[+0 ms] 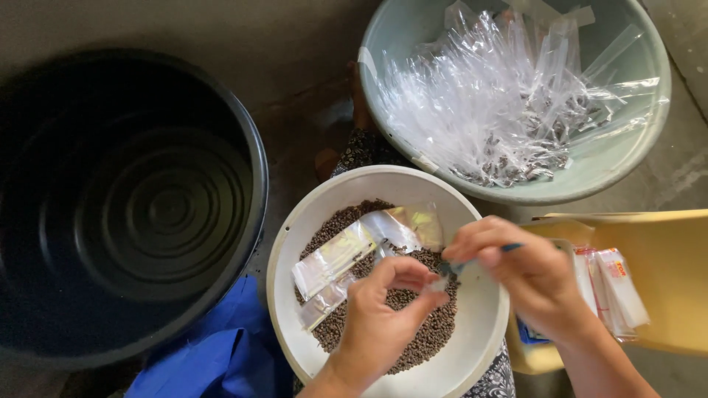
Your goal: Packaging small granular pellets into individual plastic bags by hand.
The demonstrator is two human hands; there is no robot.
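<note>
A white bowl [483, 324] in front of me holds small brown seeds [420, 343] with a few clear plastic packets [335, 258] lying on them. Over the seeds, my left hand [380, 324] pinches the mouth of a small clear packet between thumb and fingers. My right hand [527, 276] is beside it, blurred, gripping a thin blue tool [472, 262] whose tip meets the packet at my left fingertips.
A pale green basin [627, 158] at top right holds several clear packets with seeds. A large black tub [140, 206] stands left. A yellow box [664, 265] at right holds a packet bundle [612, 291]. Blue cloth [214, 354] lies below the tub.
</note>
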